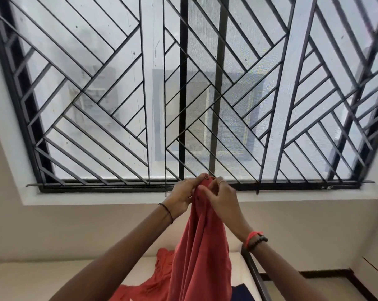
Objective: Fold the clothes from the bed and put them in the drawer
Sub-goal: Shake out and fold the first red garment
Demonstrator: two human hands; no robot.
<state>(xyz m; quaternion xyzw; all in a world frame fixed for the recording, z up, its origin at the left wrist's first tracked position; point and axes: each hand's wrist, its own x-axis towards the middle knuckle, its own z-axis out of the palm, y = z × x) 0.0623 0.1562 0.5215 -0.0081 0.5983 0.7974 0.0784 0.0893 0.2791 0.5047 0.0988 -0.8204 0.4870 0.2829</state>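
Red garment (196, 246) in hands (179, 197) (224, 200); window (97, 105) w/ grille (bed (143, 270) below).

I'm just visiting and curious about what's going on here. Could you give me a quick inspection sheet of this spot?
Surface: pale bed, mostly out of view at the bottom.
Job's things: red garment held up, hanging down to the bed; drawer not seen.
Clutter: dark blue cloth at the bottom edge.
Grippers: left hand and right hand both grip the garment's top.
Cables: nothing seen.
Surroundings: window grille, pale wall.
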